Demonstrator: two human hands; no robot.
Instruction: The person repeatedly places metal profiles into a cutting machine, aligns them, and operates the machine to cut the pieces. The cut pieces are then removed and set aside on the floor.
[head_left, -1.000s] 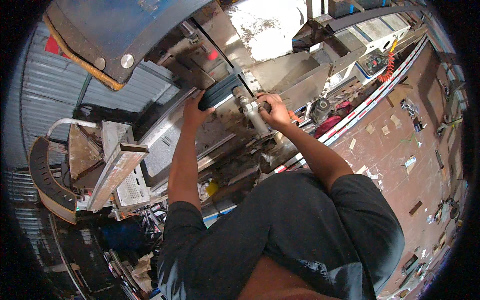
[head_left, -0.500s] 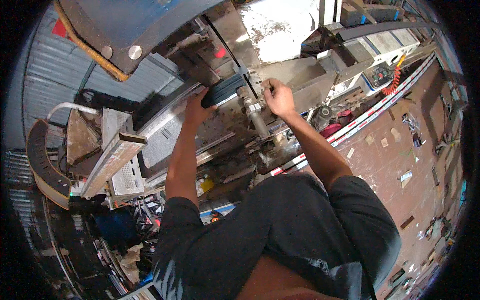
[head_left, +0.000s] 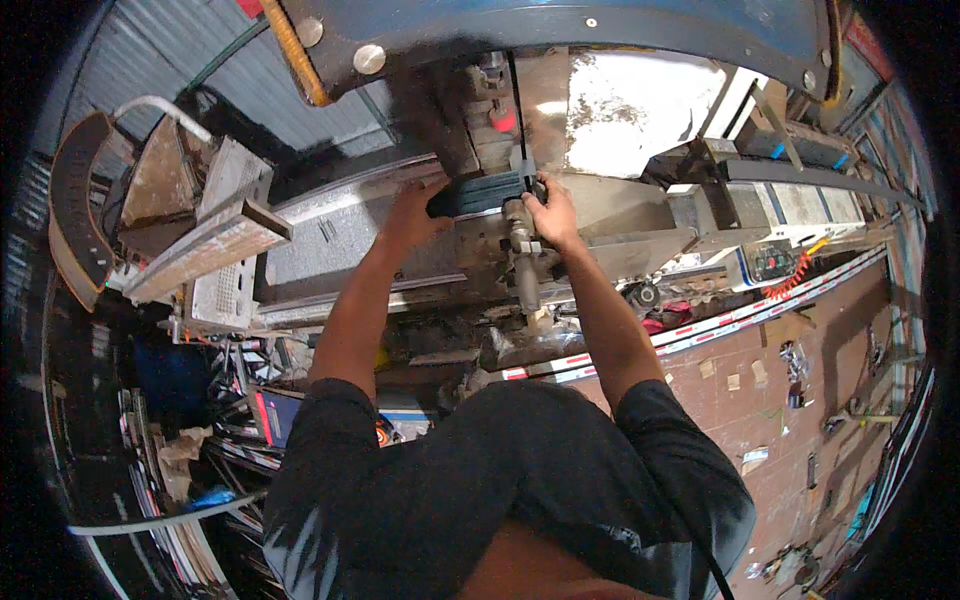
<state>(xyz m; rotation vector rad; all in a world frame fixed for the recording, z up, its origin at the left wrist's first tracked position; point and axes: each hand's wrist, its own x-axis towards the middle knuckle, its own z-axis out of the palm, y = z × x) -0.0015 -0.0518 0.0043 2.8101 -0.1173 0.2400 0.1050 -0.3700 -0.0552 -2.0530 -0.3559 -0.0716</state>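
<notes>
The dark bundle of grooved strips (head_left: 480,196) lies just above the centre of the frame, nearly level, between the two hands. The left hand (head_left: 410,215) curves part-way closed around the bundle's left end, fingers above and thumb below, and appears to have hold of it. The right hand (head_left: 555,212) is bent, thumb and fingers drawn close together, at the bundle's right end; whether it grips the bundle or only the fitting there, I cannot tell.

Just below that end, a metal cylinder (head_left: 527,275) points down the frame. For good control, the bundle seems best kept square and its strips flush, with even pressure from both ends and the right fingertips clear of any pinch between cylinder and bundle.

Left of centre stretches a grey metal bed (head_left: 325,240); above the right hand sits a red knob (head_left: 503,120). A blue cover (head_left: 560,30) crosses the top of the frame, and a red coiled cable (head_left: 797,272) hangs at the right.
</notes>
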